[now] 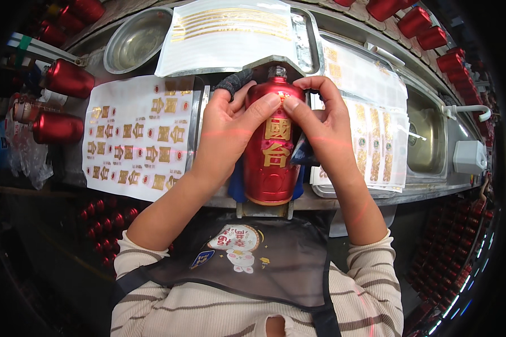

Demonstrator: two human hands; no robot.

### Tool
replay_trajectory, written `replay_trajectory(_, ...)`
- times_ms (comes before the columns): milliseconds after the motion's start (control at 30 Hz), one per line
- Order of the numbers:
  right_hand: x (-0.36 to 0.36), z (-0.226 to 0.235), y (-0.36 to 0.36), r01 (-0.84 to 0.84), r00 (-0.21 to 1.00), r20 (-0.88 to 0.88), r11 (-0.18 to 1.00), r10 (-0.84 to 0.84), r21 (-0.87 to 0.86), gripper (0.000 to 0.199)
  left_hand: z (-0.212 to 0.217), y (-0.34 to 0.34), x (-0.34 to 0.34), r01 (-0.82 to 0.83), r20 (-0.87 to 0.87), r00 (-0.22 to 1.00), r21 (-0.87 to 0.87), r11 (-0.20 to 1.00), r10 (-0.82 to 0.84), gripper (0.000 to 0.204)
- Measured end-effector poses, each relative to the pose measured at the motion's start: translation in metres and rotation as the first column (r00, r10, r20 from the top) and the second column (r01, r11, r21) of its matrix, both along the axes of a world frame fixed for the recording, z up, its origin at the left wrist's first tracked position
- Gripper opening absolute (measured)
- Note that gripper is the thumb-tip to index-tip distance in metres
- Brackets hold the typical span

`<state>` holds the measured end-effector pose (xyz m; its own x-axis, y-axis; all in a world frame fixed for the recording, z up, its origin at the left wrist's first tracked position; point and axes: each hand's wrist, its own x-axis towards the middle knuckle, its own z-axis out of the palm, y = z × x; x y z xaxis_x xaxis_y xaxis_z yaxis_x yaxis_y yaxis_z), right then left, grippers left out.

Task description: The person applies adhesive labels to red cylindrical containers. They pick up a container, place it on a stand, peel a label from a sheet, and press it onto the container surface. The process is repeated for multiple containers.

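A glossy red bottle [267,178] with raised gold characters on its front lies in a metal holder [291,209], its clear neck pointing away from me. My left hand [222,126] grips its left shoulder, and a dark knitted cover wraps one finger. On the other side, my right hand [329,126] curls round the bottle's right shoulder. Both thumbs press side by side on a small gold mark near the top of the front. Dark blue material [303,153] shows between my right palm and the bottle; how it is held is hidden.
Sheets of gold character stickers [109,163] lie at left, more sticker sheets [376,146] at right. A white sheet with gold strips [225,53] covers a tray behind. Nearby are a steel bowl [138,42], a sink [424,132] with a faucet [466,109], and red bottles [59,128].
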<state>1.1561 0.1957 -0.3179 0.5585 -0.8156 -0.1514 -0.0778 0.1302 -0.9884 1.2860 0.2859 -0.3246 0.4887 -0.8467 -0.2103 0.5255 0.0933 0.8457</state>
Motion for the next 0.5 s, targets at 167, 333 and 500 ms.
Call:
replay_trajectory(167,0.003,-0.003,-0.001,0.027,1.000,0.016,0.996,-0.026,-0.085,0.036,0.004,-0.005,0.002,0.011,0.071,0.997,0.027,1.000,-0.013,0.038)
replay_trajectory(333,-0.008,-0.001,0.000,0.012,0.997,0.073,1.000,-0.014,0.022,0.039,0.002,0.002,0.003,0.027,0.043,0.999,0.059,0.998,-0.030,0.041)
replay_trajectory(500,-0.027,-0.016,0.027,0.067,0.996,0.056,0.998,-0.067,0.015,0.055,-0.017,0.028,-0.007,0.047,0.082,0.996,-0.014,0.999,-0.046,0.048)
